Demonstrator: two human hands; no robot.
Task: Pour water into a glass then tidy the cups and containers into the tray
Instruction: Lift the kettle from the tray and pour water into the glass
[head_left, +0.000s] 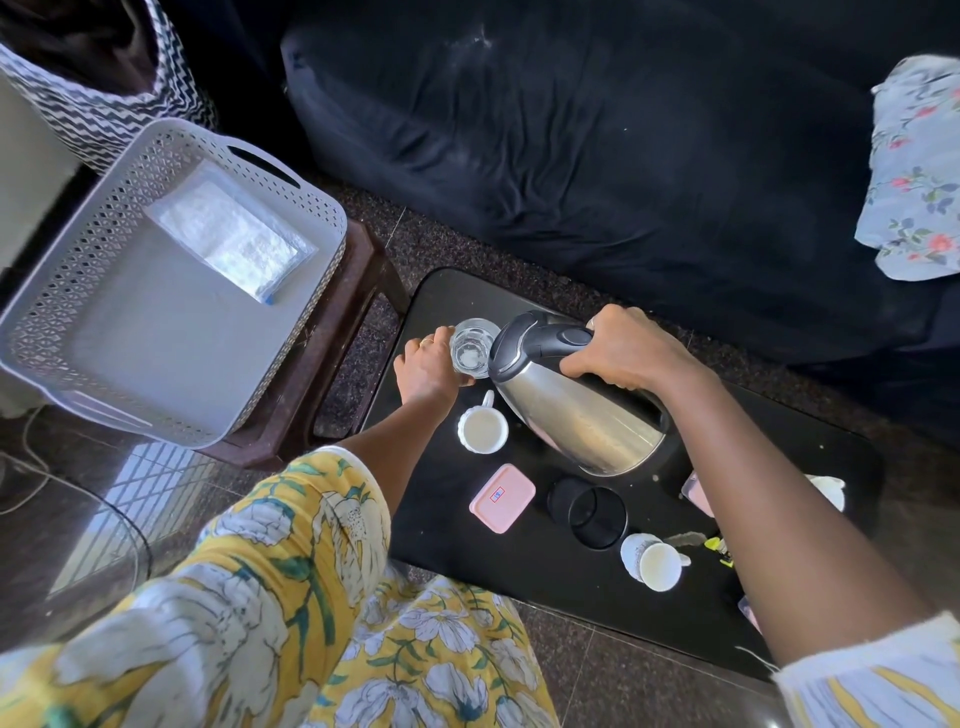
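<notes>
Steel and black plastic make up the kettle (571, 400), which the right hand (628, 353) holds by its handle, tipped with the spout end toward the glass (471, 347). The right grip is pressed together around the handle, fingers curled under it and the thumb on top, the wrist bent and the forearm reaching in from the lower right. The left hand (428, 366) steadies the glass from its near left side; its grip is wrapped around the clear wall, thumb and fingers pinching it, a ring showing on one finger. The left forearm stretches forward out of a yellow floral sleeve (291, 525).

The glass stands upright near the far left corner of the black bench (457, 551), touching the kettle's spout end as far as can be seen. Whether water is flowing cannot be told. Just nearer than the glass stands a white cup (483, 428), upright. Further toward the person lie a pink lidded container (502, 498), a black cup (589, 512) on its side, and a second white cup (655, 561), also tipped over. These three are apart from one another.

Left of the bench, a grey perforated tray (67, 322) sits on a dark brown stool (332, 364), with a clear plastic packet (228, 236) inside. A dark sofa (597, 156) lies beyond.
</notes>
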